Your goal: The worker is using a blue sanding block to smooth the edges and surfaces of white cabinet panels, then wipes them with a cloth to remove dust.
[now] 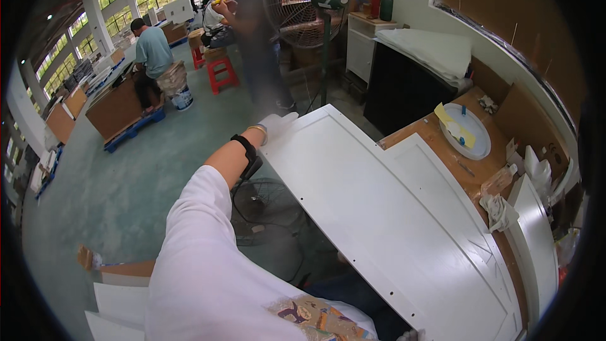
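Observation:
A long white panel (pixel 353 196) with a raised frame and several small dark holes along its left edge lies slanted in front of me. My left hand (pixel 278 127), in a pale glove, is closed on the panel's far left corner, with my arm stretched out. At the near end of the panel, by the lower edge of the view, a bit of my gloved right hand (pixel 411 335) shows, gripping the edge; most of it is cut off. A second white panel (pixel 416 155) lies partly covered under the first, on a brown worktable (pixel 413 127).
On the table are a round white tray (pixel 483 141) with a yellow sheet, a crumpled cloth (pixel 499 213) and a clear bottle (pixel 499 180). A standing fan (pixel 325 38) and a person (pixel 249 38) are ahead. A floor fan (pixel 268 202) sits below my arm. White boards (pixel 120 300) lie lower left.

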Demonstrator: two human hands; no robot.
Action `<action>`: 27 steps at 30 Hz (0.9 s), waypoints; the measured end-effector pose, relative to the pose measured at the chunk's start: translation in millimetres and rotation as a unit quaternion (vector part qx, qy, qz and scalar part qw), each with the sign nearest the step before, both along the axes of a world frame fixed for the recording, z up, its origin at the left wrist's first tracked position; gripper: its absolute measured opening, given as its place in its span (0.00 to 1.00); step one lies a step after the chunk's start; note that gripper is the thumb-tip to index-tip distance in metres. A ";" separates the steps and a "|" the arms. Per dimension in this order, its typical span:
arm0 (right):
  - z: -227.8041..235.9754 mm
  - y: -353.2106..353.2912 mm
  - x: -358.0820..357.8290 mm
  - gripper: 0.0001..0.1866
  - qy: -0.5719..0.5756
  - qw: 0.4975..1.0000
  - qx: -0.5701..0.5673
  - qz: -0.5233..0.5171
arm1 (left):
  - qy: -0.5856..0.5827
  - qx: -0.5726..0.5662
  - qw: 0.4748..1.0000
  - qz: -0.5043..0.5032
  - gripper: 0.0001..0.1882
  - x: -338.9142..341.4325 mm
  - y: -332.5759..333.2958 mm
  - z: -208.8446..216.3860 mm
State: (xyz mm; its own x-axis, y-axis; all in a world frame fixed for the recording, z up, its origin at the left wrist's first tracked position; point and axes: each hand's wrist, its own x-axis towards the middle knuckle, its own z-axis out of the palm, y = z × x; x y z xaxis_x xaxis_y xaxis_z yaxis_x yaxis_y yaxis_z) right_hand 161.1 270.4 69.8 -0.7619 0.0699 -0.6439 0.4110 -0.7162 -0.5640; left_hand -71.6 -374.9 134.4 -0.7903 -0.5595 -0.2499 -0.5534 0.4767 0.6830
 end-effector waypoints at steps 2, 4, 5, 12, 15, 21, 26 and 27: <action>7.4 -5.2 1.9 0.08 0.008 0.999 0.046 -0.029 | -0.002 0.004 1.000 0.009 0.39 4.9 5.1 0.2; 9.6 -5.8 4.3 0.08 0.017 0.998 0.058 -0.024 | -0.003 0.009 1.000 0.018 0.39 8.8 7.1 -0.3; 9.9 -6.1 4.8 0.08 0.027 0.997 0.071 -0.018 | -0.005 -0.011 1.000 0.020 0.39 10.4 6.7 -1.1; 3.5 -7.3 14.3 0.07 0.019 0.996 0.077 -0.030 | -0.008 -0.037 0.999 0.039 0.40 17.1 13.9 12.4; -20.2 1.0 22.4 0.06 0.021 0.994 0.104 -0.041 | 0.011 -0.034 0.999 0.037 0.39 24.4 10.7 7.6; 6.9 0.5 24.2 0.08 0.071 0.992 0.091 -0.049 | 0.014 0.022 0.999 0.034 0.24 32.0 22.9 9.0; 9.6 17.3 25.6 0.13 0.071 0.971 0.186 -0.130 | 0.049 -0.046 0.996 -0.063 0.23 38.4 1.4 -45.7; -0.2 30.1 27.8 0.13 0.070 0.971 0.186 -0.134 | 0.062 -0.009 0.997 -0.052 0.24 40.1 4.7 -49.3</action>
